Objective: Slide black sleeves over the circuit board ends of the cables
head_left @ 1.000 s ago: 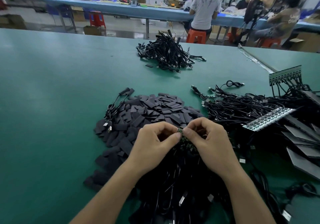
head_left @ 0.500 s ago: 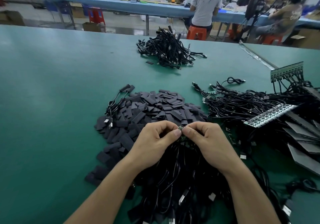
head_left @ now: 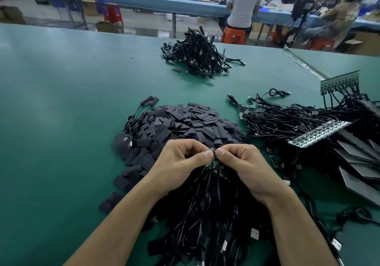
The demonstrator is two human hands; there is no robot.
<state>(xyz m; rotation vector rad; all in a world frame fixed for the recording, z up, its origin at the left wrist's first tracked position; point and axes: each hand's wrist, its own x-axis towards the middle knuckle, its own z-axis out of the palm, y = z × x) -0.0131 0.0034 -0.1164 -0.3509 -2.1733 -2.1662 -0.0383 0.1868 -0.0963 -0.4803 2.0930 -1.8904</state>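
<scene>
Most work remains, I judge; my left hand [head_left: 181, 162] and right hand [head_left: 244, 162] both pinch a bare circuit board [head_left: 212, 155] just nearer than the sleeve heap [head_left: 185, 125]; unsleeved cables [head_left: 287, 121] tangle right of that heap; the cable pile [head_left: 197, 55] beyond it looks finished.

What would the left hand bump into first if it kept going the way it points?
The left hand would probably meet the small green circuit board it pinches, then the right hand, which pinches it from the other side. Depth is hard to judge.
</scene>
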